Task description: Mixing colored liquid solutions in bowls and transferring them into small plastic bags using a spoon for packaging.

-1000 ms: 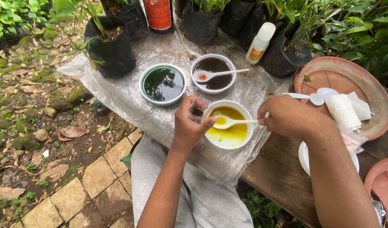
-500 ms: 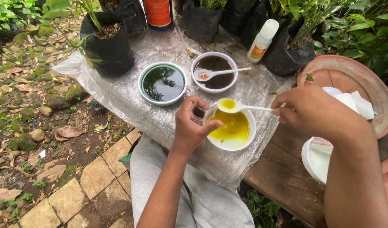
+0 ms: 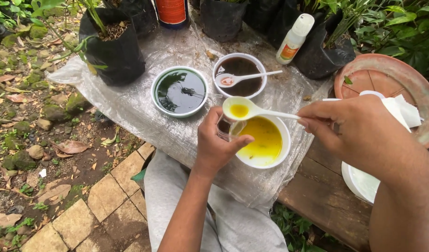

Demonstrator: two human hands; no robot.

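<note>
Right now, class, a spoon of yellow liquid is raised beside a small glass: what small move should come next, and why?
Probably tip the spoon over the small clear glass: the right hand holds it loaded just above the glass, which the left hand steadies.

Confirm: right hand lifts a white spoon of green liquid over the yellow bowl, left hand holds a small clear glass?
Not quite. In the head view the white spoon in the right hand carries yellow liquid, not green. It is above the yellow bowl, and the left hand holds the small clear glass.
</note>
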